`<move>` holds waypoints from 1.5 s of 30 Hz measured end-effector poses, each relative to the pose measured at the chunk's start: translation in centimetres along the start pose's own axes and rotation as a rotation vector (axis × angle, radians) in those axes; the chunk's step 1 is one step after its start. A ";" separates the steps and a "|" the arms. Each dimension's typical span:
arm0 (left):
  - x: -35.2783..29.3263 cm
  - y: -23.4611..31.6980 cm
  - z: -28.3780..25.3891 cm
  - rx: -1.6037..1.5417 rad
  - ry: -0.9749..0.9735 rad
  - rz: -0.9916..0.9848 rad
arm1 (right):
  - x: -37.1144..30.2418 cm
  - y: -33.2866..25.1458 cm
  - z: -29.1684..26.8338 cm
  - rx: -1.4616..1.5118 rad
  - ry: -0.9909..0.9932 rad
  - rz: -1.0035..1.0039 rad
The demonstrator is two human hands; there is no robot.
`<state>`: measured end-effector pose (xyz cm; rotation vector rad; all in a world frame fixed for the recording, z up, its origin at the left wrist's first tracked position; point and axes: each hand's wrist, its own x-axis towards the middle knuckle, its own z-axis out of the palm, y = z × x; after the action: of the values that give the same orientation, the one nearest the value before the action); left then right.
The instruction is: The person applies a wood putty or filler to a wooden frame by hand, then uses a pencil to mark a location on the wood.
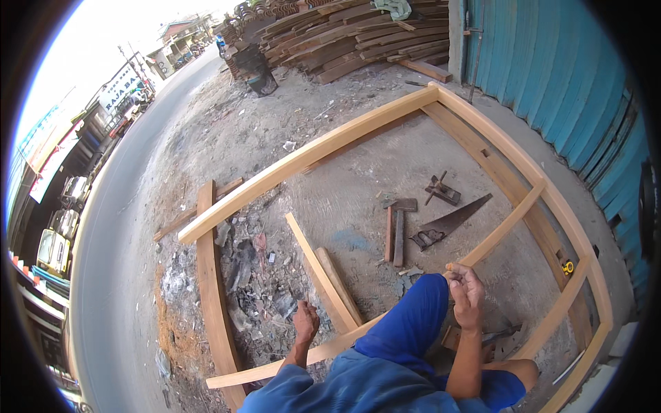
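Note:
A large pale wooden frame (323, 150) lies around me, with crossbars (502, 226) joined to its right side. My left hand (305, 321) is a loose fist near a short pale wooden strip (319, 265), with nothing showing in it. Beside my raised knee, my right hand (468, 294) has its fingers curled together. A small orange spot shows at its fingertips; I cannot make out what they hold. On the ground ahead lie a hand saw (452, 222), a hand plane (443, 191) and a hammer (400, 230).
Darker beams (215, 303) support the frame. A yellow tape measure (567, 267) rests at the right. Rubble (258, 275) covers the ground on the left. Stacked planks (365, 38) and a dark bucket (256, 71) stand behind. A blue corrugated wall (558, 76) borders the right, a road (117, 241) the left.

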<state>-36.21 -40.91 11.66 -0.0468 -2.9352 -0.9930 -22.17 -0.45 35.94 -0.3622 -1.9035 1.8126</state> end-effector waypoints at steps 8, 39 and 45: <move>-3.5 -4.1 -1.5 0.201 0.001 -0.023 | 4.3 0.6 7.1 -0.178 -0.302 -0.136; -8.5 -7.9 -4.8 0.301 -0.040 -0.708 | -0.9 23.1 23.9 -0.829 -1.353 0.601; -8.9 -8.6 -4.4 0.309 -0.029 -0.700 | -2.1 26.3 23.4 -0.843 -1.441 0.783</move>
<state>-27.59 -50.58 9.51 1.0355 -3.1323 -0.5428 -35.97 -19.34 9.51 0.0476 -4.0134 1.6262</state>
